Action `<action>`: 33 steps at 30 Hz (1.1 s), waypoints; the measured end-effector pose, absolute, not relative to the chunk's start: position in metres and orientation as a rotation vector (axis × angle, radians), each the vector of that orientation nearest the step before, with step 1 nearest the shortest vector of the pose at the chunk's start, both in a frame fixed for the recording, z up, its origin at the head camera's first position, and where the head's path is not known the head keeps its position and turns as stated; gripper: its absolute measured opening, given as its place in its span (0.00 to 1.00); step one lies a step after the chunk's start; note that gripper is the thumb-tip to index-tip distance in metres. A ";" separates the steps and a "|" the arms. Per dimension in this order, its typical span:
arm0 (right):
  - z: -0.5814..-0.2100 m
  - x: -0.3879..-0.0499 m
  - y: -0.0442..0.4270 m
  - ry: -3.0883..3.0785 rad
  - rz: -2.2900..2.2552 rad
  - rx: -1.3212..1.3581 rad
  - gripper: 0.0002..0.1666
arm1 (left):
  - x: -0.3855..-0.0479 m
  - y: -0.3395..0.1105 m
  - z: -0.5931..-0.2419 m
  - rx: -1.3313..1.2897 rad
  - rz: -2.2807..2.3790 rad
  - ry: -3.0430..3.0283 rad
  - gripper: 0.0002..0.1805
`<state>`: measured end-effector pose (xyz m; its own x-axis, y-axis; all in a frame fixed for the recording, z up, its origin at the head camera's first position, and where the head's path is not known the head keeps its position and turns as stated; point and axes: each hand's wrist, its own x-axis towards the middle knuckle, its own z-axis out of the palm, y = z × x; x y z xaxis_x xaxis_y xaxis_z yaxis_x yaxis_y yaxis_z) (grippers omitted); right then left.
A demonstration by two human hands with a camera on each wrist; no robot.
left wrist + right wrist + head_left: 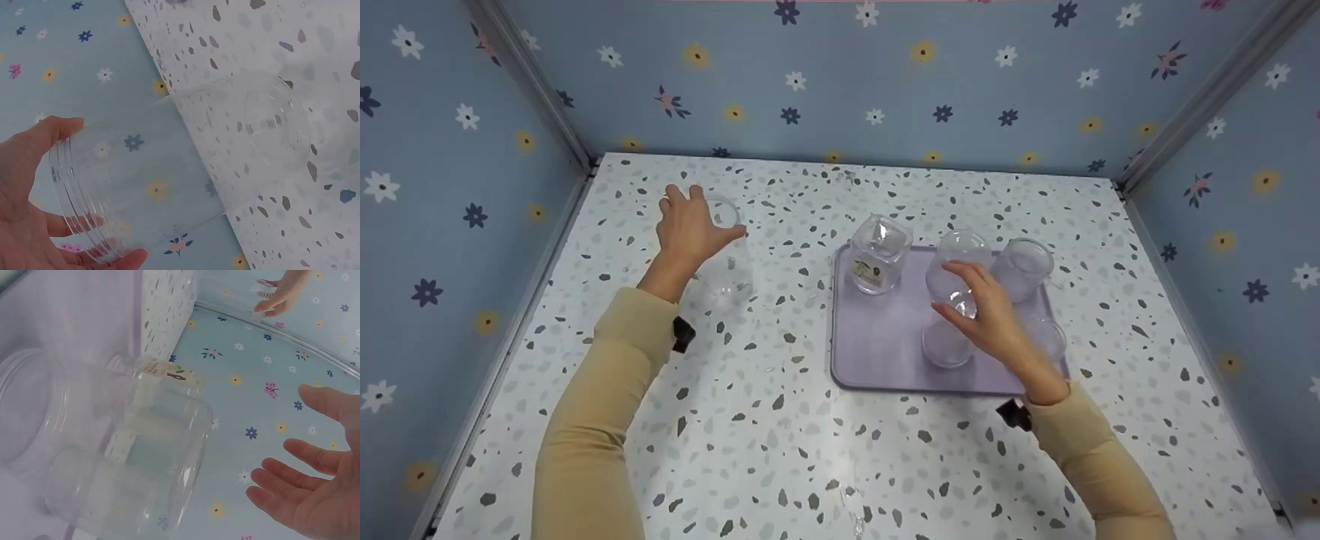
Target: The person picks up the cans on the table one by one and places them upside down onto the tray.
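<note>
My left hand (690, 225) grips a clear plastic jar (169, 169) round its threaded rim, at the left of the table. The thumb is on one side of the rim and fingers on the other, with the jar's base pointing away from the palm. Over the tray, my right hand (990, 315) has its thumb and fingers spread with nothing between them. Closest to it is a clear jar (169, 433) standing mouth down on the purple tray (877, 345); the right wrist view shows a gap between the fingers and this jar.
On the tray's back left stands a clear jar with a label (868, 271). Another clear jar (1024, 262) is at the back right, and a round clear rim (1048, 337) shows beside the right wrist. Flowered walls (840, 82) border the speckled table (780, 465).
</note>
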<state>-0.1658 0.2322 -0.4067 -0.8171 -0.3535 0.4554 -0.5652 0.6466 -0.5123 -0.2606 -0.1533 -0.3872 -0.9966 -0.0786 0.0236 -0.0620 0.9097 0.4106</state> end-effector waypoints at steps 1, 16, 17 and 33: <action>-0.407 -0.165 0.230 -2.524 0.961 0.724 0.29 | -0.258 -0.151 -0.386 0.106 -0.668 -3.028 0.50; -0.398 -0.153 0.200 -2.276 1.327 0.605 0.31 | -0.216 -0.125 -0.390 -0.029 -1.041 -2.799 0.46; -0.394 -0.151 0.197 -2.256 1.354 0.607 0.30 | -0.214 -0.123 -0.391 -0.039 -1.061 -2.779 0.46; -0.406 -0.150 0.173 -2.168 1.730 0.539 0.29 | -0.184 -0.102 -0.410 -0.176 -1.458 -2.449 0.39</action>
